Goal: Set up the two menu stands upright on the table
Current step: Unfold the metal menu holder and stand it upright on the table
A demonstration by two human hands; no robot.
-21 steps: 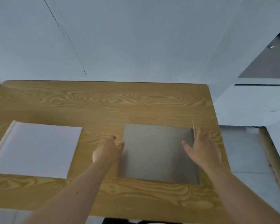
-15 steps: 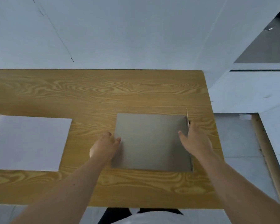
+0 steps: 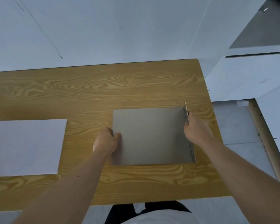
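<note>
A grey menu stand [image 3: 152,135] lies flat on the wooden table [image 3: 90,94], right of centre, with a thin flap standing up along its right edge. My left hand [image 3: 106,140] grips its left edge, thumb on top. My right hand [image 3: 196,129] is closed on the raised flap at the right edge. A white menu stand [image 3: 26,147] lies flat at the table's left, partly cut off by the frame, and neither hand touches it.
The table's right edge runs close to the grey stand, with grey floor tiles [image 3: 238,126] and a wooden beam [image 3: 263,139] beyond it. A pale wall [image 3: 120,29] rises behind the table. The table's front edge lies near my body.
Both hands moved in from hovering with fingers apart and closed on the grey stand's left and right edges. The view shifted downward.
</note>
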